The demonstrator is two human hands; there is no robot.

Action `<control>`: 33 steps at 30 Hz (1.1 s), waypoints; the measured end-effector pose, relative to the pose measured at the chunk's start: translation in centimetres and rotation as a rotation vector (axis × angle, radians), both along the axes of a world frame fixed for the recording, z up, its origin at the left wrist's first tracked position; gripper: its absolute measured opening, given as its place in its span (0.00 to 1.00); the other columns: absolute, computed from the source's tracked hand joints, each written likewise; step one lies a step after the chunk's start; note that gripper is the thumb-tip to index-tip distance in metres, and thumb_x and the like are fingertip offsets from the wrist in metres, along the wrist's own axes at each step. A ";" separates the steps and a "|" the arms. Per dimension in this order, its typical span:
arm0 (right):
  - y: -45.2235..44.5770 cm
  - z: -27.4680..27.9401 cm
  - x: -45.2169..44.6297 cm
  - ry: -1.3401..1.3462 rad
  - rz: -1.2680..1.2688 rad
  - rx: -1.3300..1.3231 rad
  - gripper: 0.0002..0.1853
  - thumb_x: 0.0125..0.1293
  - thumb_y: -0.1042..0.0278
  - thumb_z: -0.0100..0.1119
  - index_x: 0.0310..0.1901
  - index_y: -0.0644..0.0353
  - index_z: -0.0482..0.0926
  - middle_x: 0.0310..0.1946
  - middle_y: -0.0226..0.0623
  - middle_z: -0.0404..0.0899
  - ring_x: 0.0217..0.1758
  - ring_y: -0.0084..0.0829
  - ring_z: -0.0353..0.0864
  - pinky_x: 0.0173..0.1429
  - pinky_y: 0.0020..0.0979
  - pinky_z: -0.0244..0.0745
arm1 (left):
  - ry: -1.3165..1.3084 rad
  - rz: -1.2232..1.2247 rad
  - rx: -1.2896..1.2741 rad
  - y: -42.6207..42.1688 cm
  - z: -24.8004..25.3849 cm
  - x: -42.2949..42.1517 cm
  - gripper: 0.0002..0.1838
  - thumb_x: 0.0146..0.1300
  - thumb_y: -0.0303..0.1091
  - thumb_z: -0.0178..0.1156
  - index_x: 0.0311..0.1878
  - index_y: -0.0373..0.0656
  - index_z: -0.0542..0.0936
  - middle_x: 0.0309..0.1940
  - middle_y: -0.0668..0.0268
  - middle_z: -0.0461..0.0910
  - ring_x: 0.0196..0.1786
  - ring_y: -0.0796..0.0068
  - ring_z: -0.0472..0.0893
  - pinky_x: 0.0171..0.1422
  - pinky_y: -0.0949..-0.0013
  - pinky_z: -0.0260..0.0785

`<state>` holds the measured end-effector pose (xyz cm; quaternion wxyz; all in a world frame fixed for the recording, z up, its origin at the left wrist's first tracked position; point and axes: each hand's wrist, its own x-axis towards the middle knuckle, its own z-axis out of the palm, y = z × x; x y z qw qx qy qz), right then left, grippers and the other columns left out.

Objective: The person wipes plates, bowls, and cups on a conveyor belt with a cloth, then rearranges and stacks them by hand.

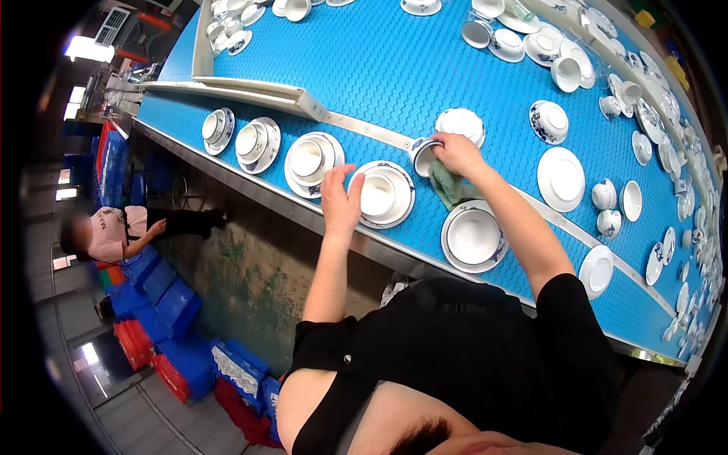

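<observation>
My right hand (457, 155) is closed on the rim of a blue-and-white cup (425, 158), tilted above the blue surface. A green cloth (447, 186) hangs just under that hand. Fingers apart, my left hand (341, 199) is between two stacks of dishes: a bowl and cup on a saucer (306, 158) and another such stack (378, 194), whose edge its fingers are close to. Nothing shows in its grasp. A larger bowl on a plate (473, 235) sits nearest my body, and an upturned plate (462, 125) lies behind the right hand.
Two more dish stacks (252, 142) line the front strip at left. A metal divider (368, 129) crosses the blue belt (364, 72). Several plates (561, 180), bowls and cups cover the right. Beyond the table edge, a person (117, 233) is near blue crates (176, 307).
</observation>
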<state>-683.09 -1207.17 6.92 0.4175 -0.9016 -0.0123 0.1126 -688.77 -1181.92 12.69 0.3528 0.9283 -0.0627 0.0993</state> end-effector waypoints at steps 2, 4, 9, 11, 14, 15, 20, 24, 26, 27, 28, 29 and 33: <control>-1.2 1.1 -1.2 0.119 0.104 0.009 0.15 0.57 0.58 0.49 0.40 0.57 0.79 0.37 0.43 0.80 0.42 0.42 0.78 0.46 0.38 0.72 | -0.080 0.080 -0.109 -3.6 1.7 -1.7 0.22 0.62 0.49 0.53 0.50 0.41 0.73 0.49 0.60 0.71 0.53 0.64 0.69 0.49 0.65 0.66; -2.2 4.2 -3.1 0.187 0.153 0.101 0.17 0.58 0.55 0.50 0.42 0.57 0.79 0.37 0.43 0.80 0.40 0.41 0.78 0.46 0.37 0.72 | 0.120 0.020 -0.472 -7.0 1.5 -2.7 0.26 0.62 0.54 0.49 0.52 0.42 0.72 0.50 0.62 0.71 0.53 0.66 0.70 0.49 0.66 0.67; -9.0 9.0 -8.1 0.185 0.049 0.219 0.29 0.55 0.42 0.56 0.50 0.58 0.76 0.34 0.44 0.80 0.37 0.36 0.79 0.44 0.35 0.72 | 1.059 -0.183 -1.377 -12.5 0.7 -5.1 0.43 0.57 0.72 0.31 0.58 0.43 0.66 0.48 0.61 0.75 0.48 0.64 0.77 0.41 0.64 0.74; -14.4 6.7 -8.1 0.114 -0.114 0.156 0.30 0.54 0.42 0.57 0.51 0.57 0.75 0.34 0.46 0.80 0.38 0.37 0.79 0.45 0.34 0.72 | 1.179 -0.313 -1.487 -14.0 0.5 -6.7 0.42 0.57 0.72 0.32 0.57 0.42 0.67 0.46 0.59 0.76 0.46 0.63 0.79 0.37 0.66 0.76; -22.4 0.3 -8.1 0.014 -0.293 -0.145 0.37 0.50 0.40 0.59 0.56 0.60 0.70 0.42 0.49 0.78 0.44 0.42 0.78 0.49 0.35 0.72 | 1.061 -0.234 -1.229 -16.6 -0.4 -8.8 0.34 0.63 0.63 0.37 0.54 0.40 0.69 0.45 0.60 0.76 0.45 0.66 0.79 0.41 0.69 0.75; -24.3 -2.1 -8.4 -0.044 -0.357 -0.266 0.39 0.49 0.39 0.59 0.57 0.61 0.68 0.46 0.50 0.77 0.47 0.44 0.78 0.51 0.36 0.72 | 0.989 -0.161 -1.119 -17.5 -1.3 -9.5 0.30 0.65 0.59 0.40 0.52 0.40 0.70 0.44 0.60 0.77 0.46 0.69 0.78 0.45 0.70 0.73; -26.1 -4.1 -11.9 0.154 -0.297 -0.416 0.51 0.43 0.37 0.63 0.65 0.59 0.55 0.49 0.52 0.74 0.49 0.46 0.77 0.51 0.39 0.72 | 0.511 -0.534 -0.093 -20.3 -2.5 -10.7 0.21 0.61 0.46 0.54 0.49 0.39 0.71 0.49 0.58 0.73 0.53 0.60 0.71 0.58 0.62 0.61; -25.3 -2.0 -16.5 0.246 -0.125 -0.386 0.54 0.41 0.40 0.65 0.67 0.57 0.51 0.45 0.51 0.76 0.46 0.46 0.78 0.48 0.40 0.73 | -0.077 -0.285 0.026 -23.1 -2.3 -5.4 0.30 0.49 0.46 0.65 0.52 0.39 0.70 0.52 0.53 0.70 0.57 0.54 0.67 0.62 0.57 0.56; -24.6 -1.7 -19.9 0.267 -0.098 -0.439 0.57 0.39 0.40 0.67 0.67 0.57 0.48 0.41 0.52 0.77 0.43 0.47 0.78 0.46 0.40 0.73 | -0.153 -0.149 0.202 -23.7 -3.8 -0.2 0.39 0.44 0.51 0.68 0.56 0.38 0.66 0.56 0.47 0.65 0.61 0.49 0.62 0.67 0.55 0.51; -24.5 -1.7 -21.9 0.249 -0.083 -0.467 0.58 0.37 0.40 0.68 0.67 0.58 0.47 0.38 0.53 0.78 0.40 0.48 0.78 0.44 0.41 0.73 | -0.228 -0.165 0.246 -23.5 -4.8 2.7 0.43 0.42 0.55 0.68 0.58 0.39 0.65 0.62 0.44 0.57 0.65 0.43 0.55 0.68 0.53 0.48; -24.7 -1.7 -24.1 0.265 -0.071 -0.446 0.59 0.37 0.40 0.68 0.67 0.58 0.46 0.38 0.54 0.78 0.40 0.48 0.78 0.44 0.41 0.73 | -0.178 -0.081 0.228 -23.9 -5.3 4.3 0.45 0.41 0.61 0.65 0.60 0.45 0.65 0.65 0.49 0.53 0.67 0.41 0.50 0.68 0.47 0.45; -24.4 -1.4 -25.8 0.275 -0.044 -0.421 0.60 0.36 0.40 0.68 0.67 0.58 0.46 0.38 0.54 0.78 0.40 0.48 0.79 0.43 0.41 0.73 | -0.177 -0.085 0.222 -25.1 -4.8 4.7 0.45 0.41 0.61 0.65 0.60 0.45 0.65 0.65 0.49 0.53 0.67 0.41 0.50 0.68 0.47 0.45; -25.0 1.1 -30.4 0.391 -0.135 -0.362 0.52 0.38 0.40 0.67 0.63 0.59 0.55 0.38 0.51 0.78 0.43 0.47 0.78 0.45 0.39 0.73 | 0.055 0.056 0.835 -26.0 -4.4 4.6 0.41 0.40 0.62 0.64 0.58 0.54 0.69 0.64 0.60 0.59 0.66 0.53 0.55 0.60 0.44 0.52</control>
